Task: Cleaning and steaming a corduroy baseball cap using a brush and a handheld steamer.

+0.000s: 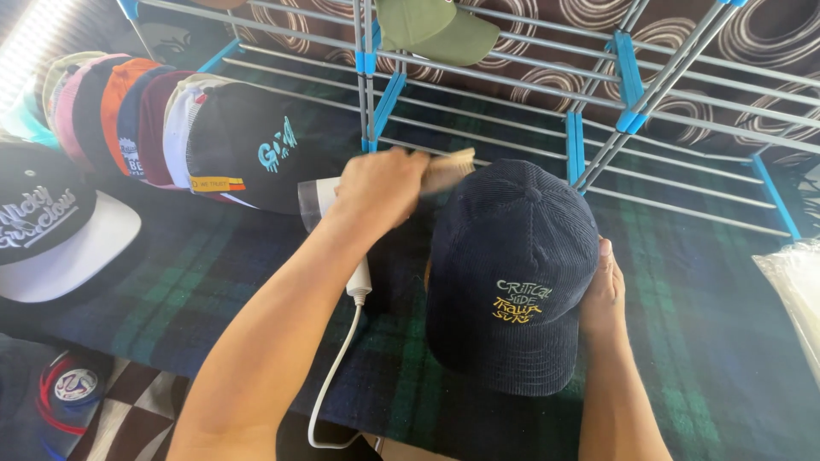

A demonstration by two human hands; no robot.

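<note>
My left hand (380, 186) grips a wooden-handled brush (448, 168), blurred with motion, at the back left of a dark navy corduroy cap (512, 256). The cap bears yellow and pale embroidery on its front and its brim points toward me. My right hand (603, 290) holds the cap's right side, fingers partly hidden behind it. A white hair-dryer-like appliance (318, 198) lies under my left forearm, its white cord (333, 376) trailing toward me.
A row of stacked caps (171, 128) lines the left, with a black-and-white cap (60, 230) nearer. A metal rack with blue joints (628, 81) stands behind, an olive cap (436, 30) on it. Clear plastic (794, 290) lies at the right on the plaid cloth (700, 299).
</note>
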